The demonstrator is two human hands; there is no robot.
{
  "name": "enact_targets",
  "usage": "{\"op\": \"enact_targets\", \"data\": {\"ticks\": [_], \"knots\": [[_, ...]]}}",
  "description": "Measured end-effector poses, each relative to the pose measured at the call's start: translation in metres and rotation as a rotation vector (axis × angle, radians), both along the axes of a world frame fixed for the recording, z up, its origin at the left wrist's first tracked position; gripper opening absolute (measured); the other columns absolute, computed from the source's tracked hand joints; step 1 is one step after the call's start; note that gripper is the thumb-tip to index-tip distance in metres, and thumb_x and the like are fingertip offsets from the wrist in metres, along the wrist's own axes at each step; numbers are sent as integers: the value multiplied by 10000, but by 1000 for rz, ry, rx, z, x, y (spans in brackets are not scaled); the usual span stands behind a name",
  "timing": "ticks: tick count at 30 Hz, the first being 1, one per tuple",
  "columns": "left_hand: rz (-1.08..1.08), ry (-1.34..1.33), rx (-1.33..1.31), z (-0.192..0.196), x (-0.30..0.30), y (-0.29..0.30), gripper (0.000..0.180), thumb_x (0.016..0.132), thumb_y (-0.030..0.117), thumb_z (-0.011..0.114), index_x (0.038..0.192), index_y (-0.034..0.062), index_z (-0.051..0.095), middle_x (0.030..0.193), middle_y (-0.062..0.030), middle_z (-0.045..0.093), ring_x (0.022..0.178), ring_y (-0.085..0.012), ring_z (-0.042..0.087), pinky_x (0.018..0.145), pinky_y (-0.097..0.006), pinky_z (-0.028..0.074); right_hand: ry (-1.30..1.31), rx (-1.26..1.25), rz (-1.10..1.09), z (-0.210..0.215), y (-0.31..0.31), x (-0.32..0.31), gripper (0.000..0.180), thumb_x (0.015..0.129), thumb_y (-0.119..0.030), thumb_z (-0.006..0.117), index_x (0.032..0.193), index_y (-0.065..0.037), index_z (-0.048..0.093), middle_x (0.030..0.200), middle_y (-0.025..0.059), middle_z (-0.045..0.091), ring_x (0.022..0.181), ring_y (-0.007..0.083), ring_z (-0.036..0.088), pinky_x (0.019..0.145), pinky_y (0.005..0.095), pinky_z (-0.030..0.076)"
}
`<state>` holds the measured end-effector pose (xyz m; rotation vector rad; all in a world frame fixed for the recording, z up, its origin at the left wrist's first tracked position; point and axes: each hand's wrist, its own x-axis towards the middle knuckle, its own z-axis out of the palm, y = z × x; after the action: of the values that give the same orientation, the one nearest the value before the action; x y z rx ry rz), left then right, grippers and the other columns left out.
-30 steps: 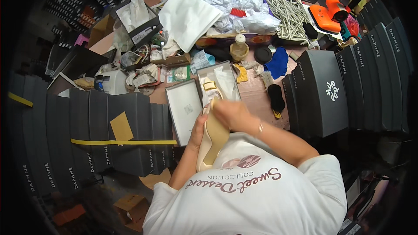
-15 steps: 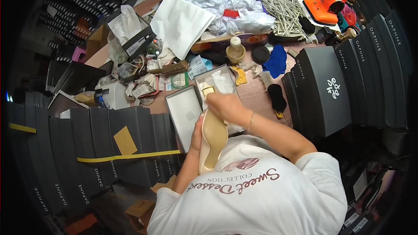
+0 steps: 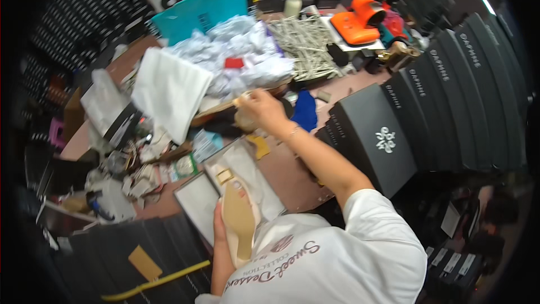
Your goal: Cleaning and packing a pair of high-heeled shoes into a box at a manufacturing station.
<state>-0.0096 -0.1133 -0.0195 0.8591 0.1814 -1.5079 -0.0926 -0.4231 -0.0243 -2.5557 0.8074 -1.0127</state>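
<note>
Head view: the left hand [image 3: 218, 226] is clamped around a beige shoe [image 3: 239, 218], sole up, held close to the body just near of the open shoebox [image 3: 198, 201] with its white paper lining. The right hand [image 3: 260, 108] is now stretched far across the counter [image 3: 292, 171], fingers closed on a small pale object at the edge of the clutter; what it is cannot be told. A second ago that hand lay on the shoe together with the left, both over the box. So the shoe has passed to one hand alone, and the other has gone off to fetch something from the middle of the counter, which reads as a pause in handling the shoe while a further item is collected.

Just right of the reaching hand lies a blue cloth [image 3: 305, 110]. Farther off sit a heap of crumpled white tissue paper [image 3: 236, 56] and a bundle of pale sticks [image 3: 304, 39], with an orange tool [image 3: 357, 19] at the far right. Black shoeboxes [image 3: 374, 135] stand stacked along the right side.
</note>
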Motion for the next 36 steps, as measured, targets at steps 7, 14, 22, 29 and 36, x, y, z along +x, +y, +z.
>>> {"op": "enact_targets", "data": {"ticks": [7, 14, 22, 29, 36], "knots": [[37, -58, 53, -15, 7, -1, 658, 953, 559, 315, 1315, 24, 439, 1156, -112, 592, 811, -219, 639, 681, -314, 549, 8, 103, 110, -37, -2, 0, 425, 767, -184, 686, 1164, -151, 539, 1178, 169, 518, 1052, 339, 565, 788, 402, 522], [99, -133, 78, -18, 10, -7, 649, 948, 564, 323, 1278, 26, 476, 1085, -133, 605, 787, -224, 631, 664, -313, 540, -181, 123, 78, -4, -6, -12, 475, 792, -133, 699, 1244, -121, 550, 1171, 185, 530, 976, 360, 585, 819, 360, 504], [-26, 11, 33, -5, 7, -6, 677, 945, 580, 315, 1311, 26, 446, 1200, -135, 582, 817, -225, 642, 671, -319, 553, -1595, 1618, -324, -65, 20, -26, 229, 927, -169, 585, 1132, -91, 516, 997, 38, 562, 889, 197, 592, 779, 397, 569], [41, -82, -9, -42, 17, 26, 698, 925, 613, 340, 1292, 33, 468, 1182, -147, 587, 798, -232, 640, 636, -317, 548, -735, 642, -287, -27, 21, -37, 368, 861, -111, 649, 1209, -85, 531, 1133, 115, 567, 989, 290, 591, 851, 369, 508], [54, -184, -12, -11, 5, 8, 623, 920, 545, 385, 1262, 36, 496, 1188, -162, 581, 803, -265, 637, 641, -336, 546, -137, 128, -41, -34, 19, 1, 367, 819, -145, 646, 1180, -171, 583, 1139, 155, 527, 939, 336, 577, 797, 382, 489]]}}
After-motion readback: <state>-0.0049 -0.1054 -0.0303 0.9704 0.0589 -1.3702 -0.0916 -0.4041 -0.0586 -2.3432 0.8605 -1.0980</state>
